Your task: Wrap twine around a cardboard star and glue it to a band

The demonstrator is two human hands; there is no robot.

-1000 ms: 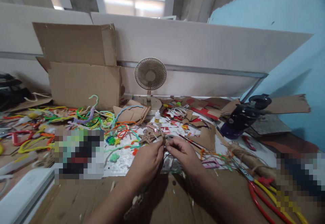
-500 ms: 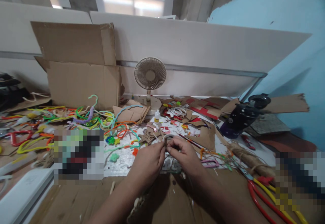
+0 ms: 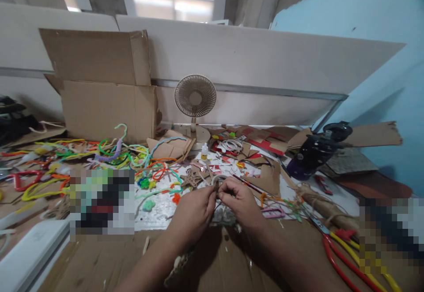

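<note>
Over the front of the table, my left hand (image 3: 194, 210) and my right hand (image 3: 241, 200) meet with fingertips pinched together. Between them is a thin pale loop (image 3: 219, 178), its upper curve showing above the fingers. A darker brown bit sits at the pinch, too small to make out. Both hands are closed, and the fingers hide most of what they hold. Just beyond the hands lies a brown twine star (image 3: 191, 178). A small glue bottle (image 3: 204, 151) with a yellow label stands behind it.
Colourful pipe cleaners (image 3: 132, 150) are heaped at left. Red-and-yellow-handled scissors (image 3: 334, 243) lie at right near a twine roll (image 3: 321, 201). A fan (image 3: 195, 102), a dark bottle (image 3: 311, 153) and a cardboard box (image 3: 107, 111) stand farther back. A cardboard sheet (image 3: 99, 261) covers the near edge.
Very little differs: both hands stay together at the pale loop, with only a slight shift of the fingers. The view has moved very slightly.
</note>
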